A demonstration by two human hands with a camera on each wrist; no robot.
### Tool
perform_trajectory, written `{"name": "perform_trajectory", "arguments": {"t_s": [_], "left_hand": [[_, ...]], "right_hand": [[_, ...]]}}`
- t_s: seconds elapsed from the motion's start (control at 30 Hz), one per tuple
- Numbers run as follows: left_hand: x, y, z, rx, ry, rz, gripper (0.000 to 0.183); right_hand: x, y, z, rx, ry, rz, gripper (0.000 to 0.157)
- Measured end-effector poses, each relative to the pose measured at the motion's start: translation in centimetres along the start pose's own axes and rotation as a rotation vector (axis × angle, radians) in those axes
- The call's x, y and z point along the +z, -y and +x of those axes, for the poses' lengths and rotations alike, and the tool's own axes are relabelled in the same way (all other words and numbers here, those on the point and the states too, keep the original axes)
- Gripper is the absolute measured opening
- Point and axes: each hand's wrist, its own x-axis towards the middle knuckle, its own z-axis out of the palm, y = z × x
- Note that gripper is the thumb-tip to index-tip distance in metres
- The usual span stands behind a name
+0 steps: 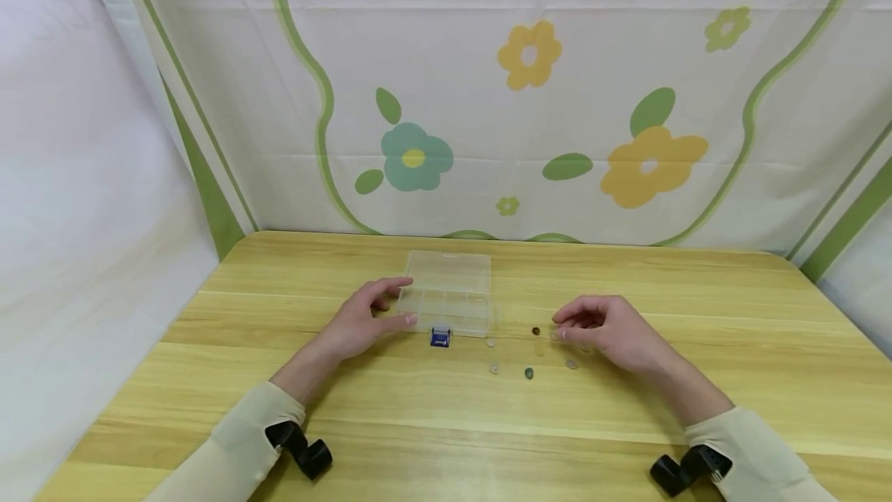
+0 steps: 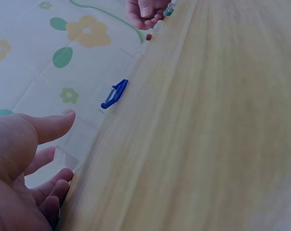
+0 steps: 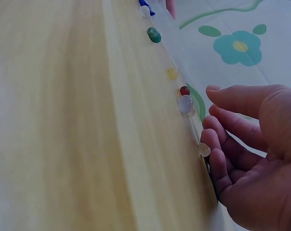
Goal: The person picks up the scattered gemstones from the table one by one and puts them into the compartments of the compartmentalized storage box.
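Toward the far edge of the counter [image 1: 446,424], the dark red bead [image 1: 536,330] is lying just left of the nearer, right hand [image 1: 608,330], whose grip is hanging loosely parted, seemingly empty, while the left hand [image 1: 361,322], fingers spread, is bracketing the clear compartment box's [image 1: 446,310] left side.

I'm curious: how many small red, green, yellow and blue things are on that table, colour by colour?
Red piece: 1
Green piece: 1
Yellow piece: 1
Blue piece: 1
Total: 4
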Motion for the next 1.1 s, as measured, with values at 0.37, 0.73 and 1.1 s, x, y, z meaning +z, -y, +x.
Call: {"name": "perform_trajectory", "arguments": {"t_s": [0.37, 0.73, 1.1], "left_hand": [[0.1, 0.3, 0.2, -0.002, -0.001, 0.009, 0.064], [0.0, 0.2, 0.2, 0.009, -0.001, 0.003, 0.064], [0.1, 0.2, 0.2, 0.008, 0.000, 0.002, 0.064]], "right_hand": [[0.5, 0.3, 0.1, 0.000, 0.013, -0.032, 0.024], [1.0, 0.6, 0.1, 0.011, 0.001, -0.132, 0.019], [1.1, 0.6, 0.3, -0.006, -0.007, -0.218, 0.015]]}}
